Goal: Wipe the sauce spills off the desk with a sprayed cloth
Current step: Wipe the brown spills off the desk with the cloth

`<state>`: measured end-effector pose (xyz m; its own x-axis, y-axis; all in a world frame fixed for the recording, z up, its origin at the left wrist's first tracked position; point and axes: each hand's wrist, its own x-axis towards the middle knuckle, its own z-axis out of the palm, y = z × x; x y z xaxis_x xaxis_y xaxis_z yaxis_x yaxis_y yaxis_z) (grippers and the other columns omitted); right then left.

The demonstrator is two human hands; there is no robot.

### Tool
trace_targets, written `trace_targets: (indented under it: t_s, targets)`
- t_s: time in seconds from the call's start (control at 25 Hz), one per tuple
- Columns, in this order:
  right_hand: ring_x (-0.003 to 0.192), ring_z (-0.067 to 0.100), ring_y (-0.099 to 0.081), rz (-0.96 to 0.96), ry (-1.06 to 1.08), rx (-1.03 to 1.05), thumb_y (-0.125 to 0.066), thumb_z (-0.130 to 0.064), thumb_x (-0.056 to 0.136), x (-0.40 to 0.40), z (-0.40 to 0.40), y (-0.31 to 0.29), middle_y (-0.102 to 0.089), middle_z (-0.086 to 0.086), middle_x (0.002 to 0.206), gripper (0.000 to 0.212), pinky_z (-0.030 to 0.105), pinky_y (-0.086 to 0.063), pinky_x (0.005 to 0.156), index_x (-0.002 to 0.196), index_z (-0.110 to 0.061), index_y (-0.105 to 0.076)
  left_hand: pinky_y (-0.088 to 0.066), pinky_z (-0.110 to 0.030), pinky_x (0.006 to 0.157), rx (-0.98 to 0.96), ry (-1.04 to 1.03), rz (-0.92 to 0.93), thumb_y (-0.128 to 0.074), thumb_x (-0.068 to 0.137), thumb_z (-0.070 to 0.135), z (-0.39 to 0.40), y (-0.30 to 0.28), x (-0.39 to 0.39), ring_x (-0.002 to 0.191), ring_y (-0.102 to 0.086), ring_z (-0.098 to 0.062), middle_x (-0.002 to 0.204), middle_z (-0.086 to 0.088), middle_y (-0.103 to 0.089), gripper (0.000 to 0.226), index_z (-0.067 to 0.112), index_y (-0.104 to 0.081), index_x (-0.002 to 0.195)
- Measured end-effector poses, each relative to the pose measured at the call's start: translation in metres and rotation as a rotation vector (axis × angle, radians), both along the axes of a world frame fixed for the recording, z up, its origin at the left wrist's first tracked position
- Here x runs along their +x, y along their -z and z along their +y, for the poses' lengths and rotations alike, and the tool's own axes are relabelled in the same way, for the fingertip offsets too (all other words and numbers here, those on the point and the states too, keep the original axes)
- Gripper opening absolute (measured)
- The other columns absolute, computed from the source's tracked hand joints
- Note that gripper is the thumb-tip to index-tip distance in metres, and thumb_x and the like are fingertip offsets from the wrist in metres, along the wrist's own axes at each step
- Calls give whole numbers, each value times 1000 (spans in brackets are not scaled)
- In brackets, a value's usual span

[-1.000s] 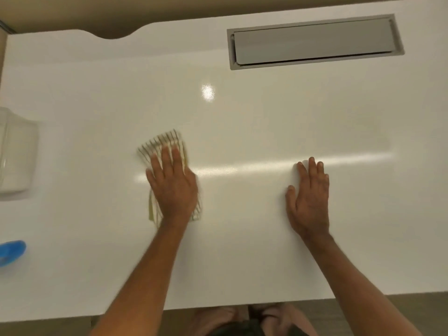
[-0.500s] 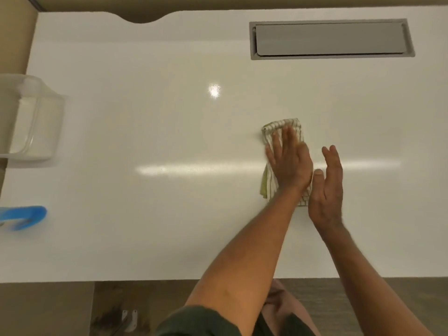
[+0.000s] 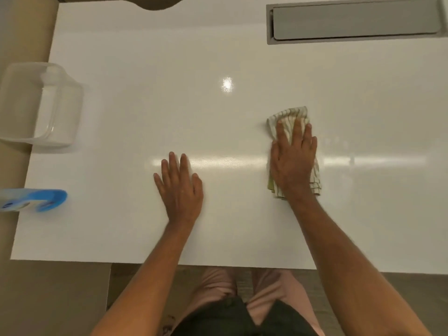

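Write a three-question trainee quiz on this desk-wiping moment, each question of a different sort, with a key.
1. True or false: the right hand lies flat on the striped cloth.
2. Multiple choice: the left hand is A) holding the blue spray bottle, B) resting flat on the white desk, C) lifting the clear plastic container.
3. Fill in: the grey recessed panel sits at the desk's far ____ corner.

Key: 1 true; 2 B; 3 right.
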<state>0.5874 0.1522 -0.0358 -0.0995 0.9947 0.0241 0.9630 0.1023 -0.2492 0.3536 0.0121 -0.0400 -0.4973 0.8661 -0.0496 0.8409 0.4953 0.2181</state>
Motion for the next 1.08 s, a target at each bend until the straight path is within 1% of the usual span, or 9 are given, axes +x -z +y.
trace_targets:
  t_s: [0.12, 0.24, 0.4, 0.56, 0.64, 0.76, 0.84, 0.92, 1.08]
  targets:
    - [164, 35, -15, 42, -245, -30, -39, -36, 110, -6, -68, 1, -23, 10, 175, 54, 55, -19, 130, 164, -33, -34, -17, -65, 128, -53, 68, 50, -29, 108, 40, 1, 4, 3, 161, -21, -39, 175, -13, -23, 63, 14, -30, 166]
    - [165, 26, -9, 11, -339, -74, -36, -38, 111, 62, -106, 5, -17, 1, 177, 56, 50, -14, 133, 166, -39, -25, -14, -65, 128, -26, 99, 60, -25, 108, 43, 1, 6, 0, 161, -20, -37, 175, -13, -21, 65, 14, -27, 166]
    - [159, 43, -24, -70, 116, -95, -35, -34, 109, 168, -34, -2, -29, 16, 172, 55, 61, -27, 124, 163, -26, -37, -13, -64, 128, -13, 123, 74, -25, 108, 45, 3, 7, 4, 161, -20, -36, 175, -12, -21, 65, 15, -27, 166]
    - [160, 47, -17, -59, 331, -90, -29, -33, 110, 143, 89, -8, -20, 25, 172, 57, 54, -18, 128, 166, -22, -29, -16, -62, 128, -22, 129, 126, -27, 109, 48, 5, 12, 3, 161, -20, -34, 175, -10, -22, 66, 16, -24, 167]
    - [163, 43, -9, -52, 213, -128, -24, -32, 111, 76, 114, -9, -11, 22, 175, 58, 51, -11, 130, 168, -25, -21, -15, -61, 128, -30, 130, 134, -26, 109, 49, 6, 14, 2, 162, -20, -33, 175, -9, -21, 67, 17, -21, 167]
    - [163, 42, -11, -11, -184, -88, -28, -29, 111, -28, 57, -10, -16, 19, 175, 56, 53, -10, 131, 167, -25, -26, -16, -62, 128, -31, 128, 129, -27, 109, 48, 4, 11, 3, 161, -21, -34, 175, -10, -22, 66, 16, -23, 167]
    - [164, 35, -13, 45, -438, -75, -37, -29, 109, -39, -17, -8, -21, 12, 175, 55, 51, -13, 133, 164, -29, -33, -18, -62, 127, -30, 130, 120, -28, 108, 47, 5, 10, 2, 161, -23, -34, 174, -11, -24, 66, 15, -26, 166]
    - [165, 26, -11, 72, -507, -84, -44, -31, 107, 12, -55, -2, -19, 2, 176, 58, 47, -15, 133, 163, -36, -32, -18, -62, 127, -27, 134, 123, -27, 108, 47, 4, 10, 2, 160, -24, -35, 174, -11, -24, 66, 14, -28, 166]
    - [161, 34, -24, 5, -118, -80, -44, -30, 104, 136, 11, -6, -29, 9, 173, 58, 55, -27, 127, 162, -30, -38, -17, -62, 127, -27, 144, 139, -26, 108, 47, 4, 16, 1, 160, -25, -36, 174, -11, -24, 66, 13, -29, 165]
